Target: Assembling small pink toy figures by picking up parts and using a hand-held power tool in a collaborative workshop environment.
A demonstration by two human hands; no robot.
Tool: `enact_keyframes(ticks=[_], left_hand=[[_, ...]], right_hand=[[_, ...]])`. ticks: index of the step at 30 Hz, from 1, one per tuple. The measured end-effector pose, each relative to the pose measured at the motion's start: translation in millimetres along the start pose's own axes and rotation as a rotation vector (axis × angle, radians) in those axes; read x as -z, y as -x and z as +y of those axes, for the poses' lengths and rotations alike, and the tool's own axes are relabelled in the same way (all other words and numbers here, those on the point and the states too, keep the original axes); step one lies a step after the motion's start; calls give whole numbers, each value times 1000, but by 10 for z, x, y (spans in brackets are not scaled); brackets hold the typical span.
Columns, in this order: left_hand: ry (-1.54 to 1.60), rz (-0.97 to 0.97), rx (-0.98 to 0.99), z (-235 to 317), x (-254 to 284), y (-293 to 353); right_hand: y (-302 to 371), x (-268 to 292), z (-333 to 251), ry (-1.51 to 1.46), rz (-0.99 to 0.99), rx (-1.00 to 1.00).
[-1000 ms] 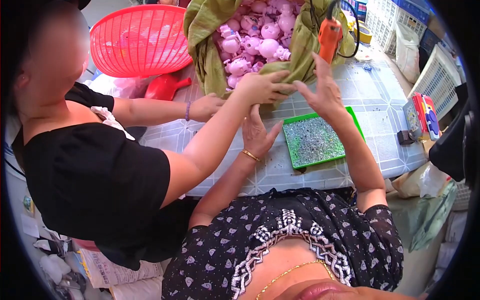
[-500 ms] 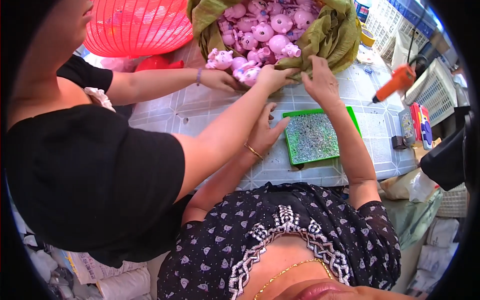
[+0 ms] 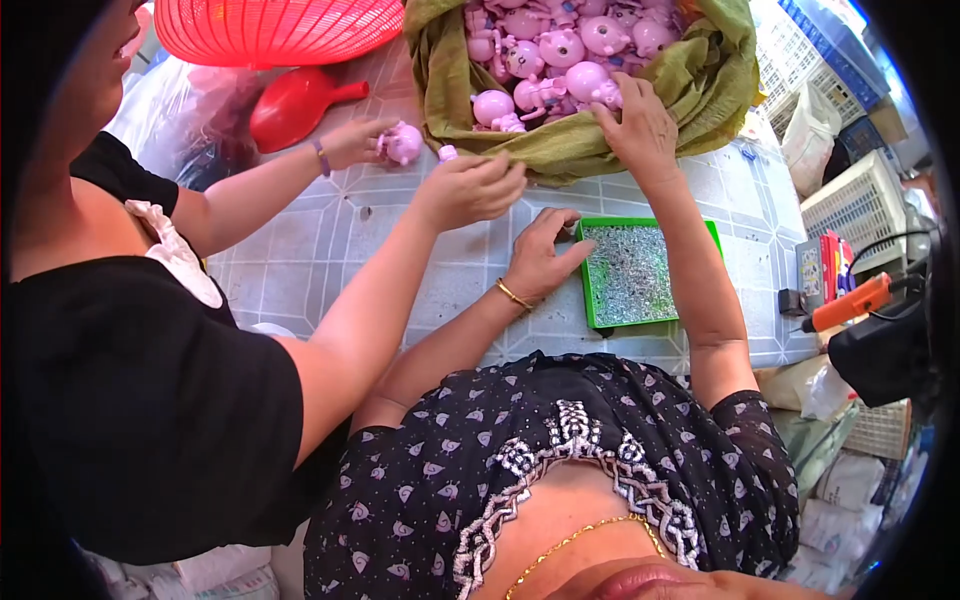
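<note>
My left hand [image 3: 545, 252] rests on the table, thumb stretched out and fingers loosely bent, holding nothing. It lies against the left edge of a shallow green tray [image 3: 588, 290] filled with small shiny metal pieces. Past the tray, my right hand [image 3: 642, 135] reaches over the rim of an olive cloth sack [image 3: 450, 95], thumb and fingers apart. Its fingertips are at a pink toy figure [image 3: 606, 90]; no firm grip shows. Many glossy pink toy figures [image 3: 562, 48] fill the sack.
At left, a co-worker in black has one hand [image 3: 355, 145] at a pink toy [image 3: 402, 145] and another hand [image 3: 470, 190] before the sack. Behind are a red basket [image 3: 280, 30] and red scoop-like object [image 3: 290, 108]. An orange electric screwdriver [image 3: 850, 302] hangs at right.
The co-worker's hands moved left, away from the sack, with pink toys now outside it. My right hand shifted from the cloth fold toward the toys. The orange tool swung down and right.
</note>
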State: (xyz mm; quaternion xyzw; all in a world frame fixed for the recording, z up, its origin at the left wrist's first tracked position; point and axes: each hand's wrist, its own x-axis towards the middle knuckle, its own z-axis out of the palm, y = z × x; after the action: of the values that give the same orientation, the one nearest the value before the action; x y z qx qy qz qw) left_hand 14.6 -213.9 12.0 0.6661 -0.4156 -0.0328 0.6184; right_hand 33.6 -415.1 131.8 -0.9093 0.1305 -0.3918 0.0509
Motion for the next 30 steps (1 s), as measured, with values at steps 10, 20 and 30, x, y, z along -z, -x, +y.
enact_keyframes(ticks=[10, 20, 30], left_hand=[[197, -36, 141, 71, 118, -6], [943, 95, 333, 173, 550, -293], [1013, 275, 423, 146, 524, -322]], right_hand=[[108, -11, 69, -565, 12, -123], [488, 111, -479, -887, -280, -139], [797, -95, -681, -833, -247, 83]])
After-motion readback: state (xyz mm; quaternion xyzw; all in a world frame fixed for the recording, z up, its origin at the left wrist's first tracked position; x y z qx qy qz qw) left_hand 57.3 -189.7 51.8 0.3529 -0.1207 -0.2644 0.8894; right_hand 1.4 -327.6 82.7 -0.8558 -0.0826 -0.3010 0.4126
